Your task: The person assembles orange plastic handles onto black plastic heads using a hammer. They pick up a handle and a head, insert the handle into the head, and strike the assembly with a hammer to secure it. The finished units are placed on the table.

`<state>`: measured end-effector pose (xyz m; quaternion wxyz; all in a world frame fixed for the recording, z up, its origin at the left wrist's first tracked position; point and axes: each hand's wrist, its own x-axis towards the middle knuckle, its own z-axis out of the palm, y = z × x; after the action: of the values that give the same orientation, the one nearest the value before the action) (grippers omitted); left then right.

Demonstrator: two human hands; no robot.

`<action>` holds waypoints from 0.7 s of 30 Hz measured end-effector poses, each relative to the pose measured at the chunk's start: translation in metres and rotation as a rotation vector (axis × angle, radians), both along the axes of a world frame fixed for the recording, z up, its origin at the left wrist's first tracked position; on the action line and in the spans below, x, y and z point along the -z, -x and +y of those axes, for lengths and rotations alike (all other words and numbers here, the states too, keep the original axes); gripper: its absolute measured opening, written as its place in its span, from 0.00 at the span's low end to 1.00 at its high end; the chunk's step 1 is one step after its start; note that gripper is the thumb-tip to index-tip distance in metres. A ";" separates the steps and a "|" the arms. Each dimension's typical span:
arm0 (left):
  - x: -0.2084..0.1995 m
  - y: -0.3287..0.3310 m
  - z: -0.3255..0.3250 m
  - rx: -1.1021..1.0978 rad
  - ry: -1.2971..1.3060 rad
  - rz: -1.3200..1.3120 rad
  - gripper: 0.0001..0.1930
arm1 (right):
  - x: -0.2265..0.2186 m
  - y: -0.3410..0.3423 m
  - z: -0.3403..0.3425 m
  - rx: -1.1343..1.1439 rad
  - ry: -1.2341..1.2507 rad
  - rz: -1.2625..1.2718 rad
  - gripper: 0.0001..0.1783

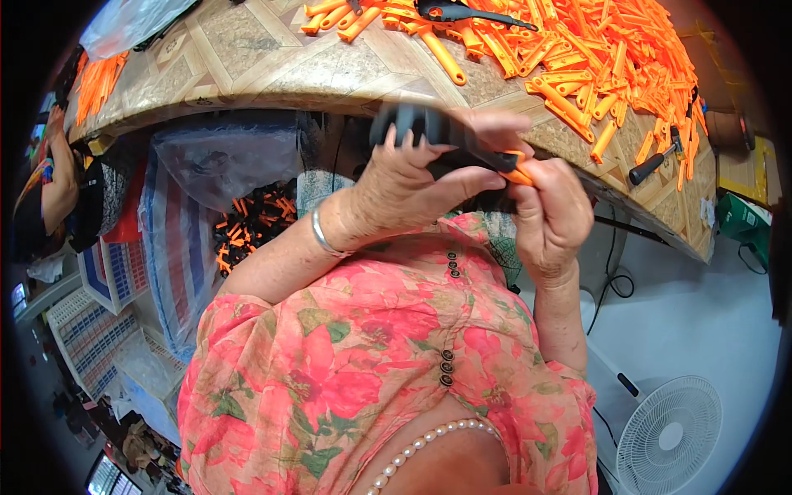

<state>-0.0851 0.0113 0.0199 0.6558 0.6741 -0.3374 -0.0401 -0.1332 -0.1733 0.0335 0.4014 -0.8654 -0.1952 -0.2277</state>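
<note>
While left fingers clasp a long black tool, right fingers pinch smooth orange plastic.

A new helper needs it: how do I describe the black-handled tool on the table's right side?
Find the wood-patterned table, then its heap of orange plastic pieces. At the heap's lower right lies the black-handled tool, its dark handle contrasting with the orange beside it.

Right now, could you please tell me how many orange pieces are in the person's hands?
1 orange piece shows, pinched in the right hand, by the blurred black part that the left hand holds; others may be hidden.
</note>
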 end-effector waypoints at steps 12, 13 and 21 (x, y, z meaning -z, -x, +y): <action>-0.005 -0.013 0.019 0.728 0.253 1.120 0.22 | 0.010 -0.032 -0.032 -0.075 0.553 -0.462 0.17; -0.002 -0.012 0.017 0.688 0.253 1.116 0.20 | 0.011 -0.033 -0.034 -0.064 0.578 -0.457 0.17; 0.000 -0.006 0.002 0.311 0.169 1.123 0.16 | 0.003 -0.032 -0.062 0.398 0.586 -0.339 0.15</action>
<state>-0.0789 0.0133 0.0202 0.7721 0.4375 -0.0355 -0.4596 -0.1016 -0.2355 0.0302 0.0473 -0.9145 -0.1440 -0.3752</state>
